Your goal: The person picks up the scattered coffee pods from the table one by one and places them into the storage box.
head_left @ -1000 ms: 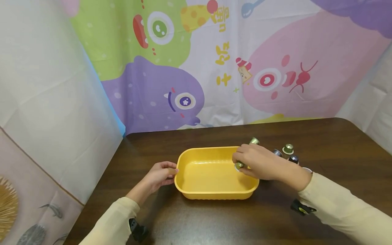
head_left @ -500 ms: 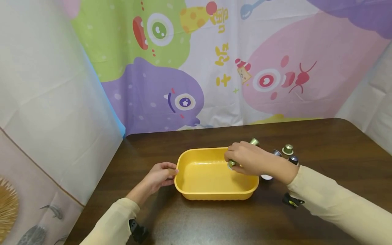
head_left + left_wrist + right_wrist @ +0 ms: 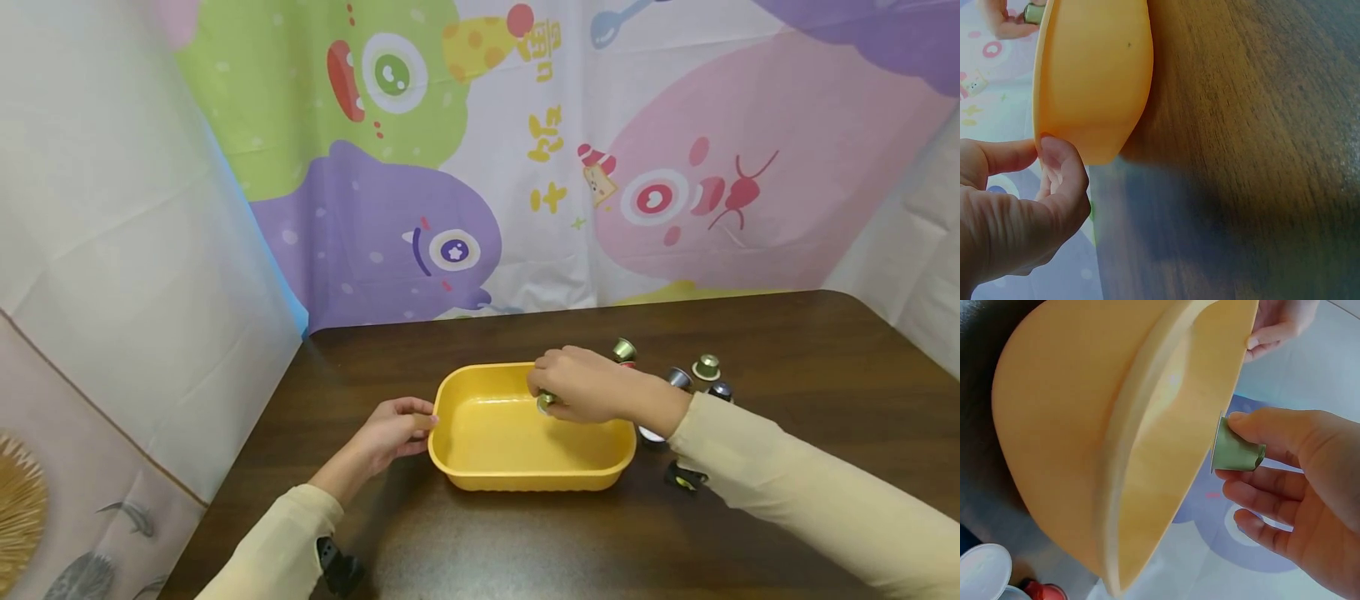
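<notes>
At the near side of the dark wooden table (image 3: 480,542), 2 pale sleeves (image 3: 810,500) reach in from left and right, each with a black wrist device (image 3: 339,567) near its cuff. Farther in stands a yellow tray (image 3: 531,482). At its left end the left hand (image 3: 390,433) pinches the rim between thumb and fingers, seemingly to steady it.

Near the middle of the tray, the right hand (image 3: 588,383) grips 1 green capsule (image 3: 1235,447) between thumb and fingers, the flat lid turned away from the palm. The capsule hangs above the tray's floor: off the table, but not yet set down. The right hand hides part of the tray's inside, so what lies behind it cannot be told.

To the right, 6 more capsules can be made out, all outside the tray: a white-lidded capsule (image 3: 651,434) just beside its right wall, then a dark capsule (image 3: 721,391), a silver capsule (image 3: 679,378), an upright green-topped capsule (image 3: 706,367), a mostly hidden red capsule (image 3: 628,364) and a pale green capsule (image 3: 624,349). Much seems left, with only 1 in hand. Farthest hangs a cartoon-printed cloth (image 3: 540,250).
</notes>
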A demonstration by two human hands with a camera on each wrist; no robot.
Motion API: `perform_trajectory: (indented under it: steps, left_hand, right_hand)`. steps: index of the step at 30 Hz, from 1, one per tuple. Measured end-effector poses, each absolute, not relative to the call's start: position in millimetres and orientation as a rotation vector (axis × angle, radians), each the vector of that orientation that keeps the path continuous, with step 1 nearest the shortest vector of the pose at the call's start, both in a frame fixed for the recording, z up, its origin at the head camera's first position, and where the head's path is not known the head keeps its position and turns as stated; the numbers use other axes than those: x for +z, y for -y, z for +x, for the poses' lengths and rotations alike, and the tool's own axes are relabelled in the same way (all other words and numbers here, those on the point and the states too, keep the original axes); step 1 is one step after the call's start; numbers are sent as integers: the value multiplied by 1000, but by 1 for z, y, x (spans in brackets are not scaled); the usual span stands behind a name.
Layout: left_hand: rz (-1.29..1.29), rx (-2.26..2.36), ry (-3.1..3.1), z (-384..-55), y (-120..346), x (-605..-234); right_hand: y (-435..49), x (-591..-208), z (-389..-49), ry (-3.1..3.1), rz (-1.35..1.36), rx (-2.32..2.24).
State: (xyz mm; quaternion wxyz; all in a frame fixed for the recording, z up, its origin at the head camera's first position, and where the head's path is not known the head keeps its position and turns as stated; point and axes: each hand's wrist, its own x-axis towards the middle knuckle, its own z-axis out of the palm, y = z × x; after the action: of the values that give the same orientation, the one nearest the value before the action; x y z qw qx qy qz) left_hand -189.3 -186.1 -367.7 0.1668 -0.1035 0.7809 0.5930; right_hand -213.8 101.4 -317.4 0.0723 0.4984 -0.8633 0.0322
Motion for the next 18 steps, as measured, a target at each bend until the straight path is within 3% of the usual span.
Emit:
perform_trajectory:
  steps: [18]
  left_hand:
    - [-288,1695,-2222,-189,187,-367]
  right_hand:
    - [-68,-315,-238,2711,1584,40]
